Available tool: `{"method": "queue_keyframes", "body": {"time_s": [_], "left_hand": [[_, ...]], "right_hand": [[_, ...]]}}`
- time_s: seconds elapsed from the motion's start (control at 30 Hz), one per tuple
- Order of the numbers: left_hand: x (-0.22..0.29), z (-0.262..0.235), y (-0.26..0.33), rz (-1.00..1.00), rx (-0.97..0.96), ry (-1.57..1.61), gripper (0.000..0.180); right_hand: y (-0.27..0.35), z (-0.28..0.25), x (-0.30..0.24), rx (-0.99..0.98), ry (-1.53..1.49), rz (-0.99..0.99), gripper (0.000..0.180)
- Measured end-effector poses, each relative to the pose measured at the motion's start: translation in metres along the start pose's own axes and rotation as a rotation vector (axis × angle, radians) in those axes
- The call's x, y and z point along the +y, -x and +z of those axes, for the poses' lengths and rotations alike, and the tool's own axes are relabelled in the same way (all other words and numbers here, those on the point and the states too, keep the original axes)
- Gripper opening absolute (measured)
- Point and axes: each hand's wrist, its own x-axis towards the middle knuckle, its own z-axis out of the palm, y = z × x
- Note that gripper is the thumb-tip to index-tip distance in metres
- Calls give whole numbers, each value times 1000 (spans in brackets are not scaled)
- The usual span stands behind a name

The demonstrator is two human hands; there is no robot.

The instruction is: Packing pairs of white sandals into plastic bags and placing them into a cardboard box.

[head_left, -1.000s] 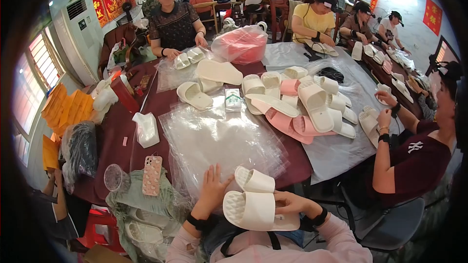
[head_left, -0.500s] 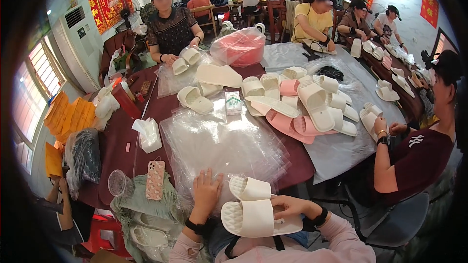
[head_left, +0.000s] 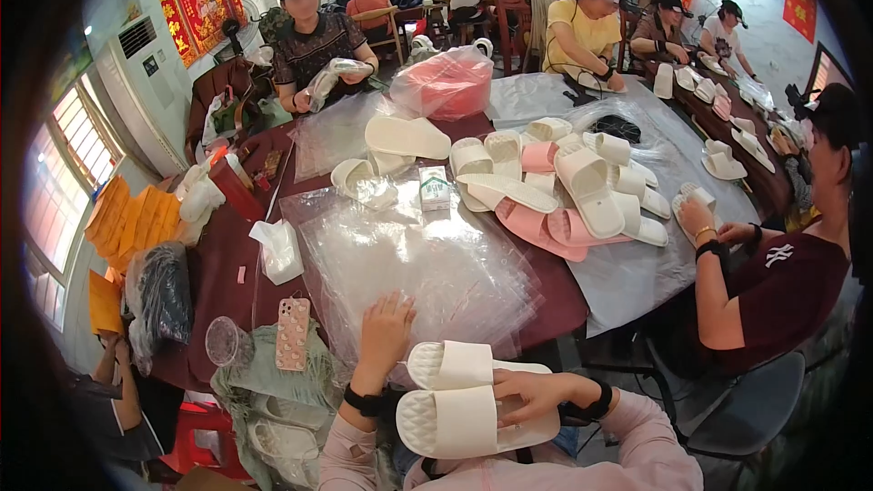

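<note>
My right hand [head_left: 536, 393] grips a pair of white slippers [head_left: 464, 398], stacked one behind the other, at the near table edge in front of my chest. My left hand [head_left: 386, 330] lies flat with fingers spread on a stack of clear plastic bags [head_left: 427, 273] spread over the dark red table [head_left: 223, 264]. Both wrists wear black bands.
A heap of white and pink slippers [head_left: 564, 186] fills the table's middle and right. A small green-white box [head_left: 435, 187], a phone in a pink case [head_left: 293, 334], tissues [head_left: 277, 250] and a pink bagged bundle [head_left: 446, 82] are about. Other people sit around the table; one at right [head_left: 773, 264] handles a slipper.
My left hand has slid a little forward onto the plastic bags. The slipper pair stays in my right hand, hardly moved. The person opposite now holds a bagged slipper.
</note>
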Motion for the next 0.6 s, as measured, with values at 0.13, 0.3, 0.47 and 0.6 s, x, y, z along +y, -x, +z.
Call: {"method": "queue_keyframes", "body": {"time_s": [0.13, 0.3, 0.47, 0.6], "left_hand": [[-4, 13, 6, 1, -248, 245, 32], [-1, 9, 1, 38, -369, 243, 34], [5, 3, -4, 51, -399, 182, 35], [5, 8, 0, 61, -430, 117, 38]], "right_hand": [[-6, 1, 0, -16, 25, -68, 51], [-3, 8, 0, -12, 74, -49, 52], [-7, 14, 6, 14, 28, -102, 51], [-7, 18, 15, 33, 2, -71, 50]]}}
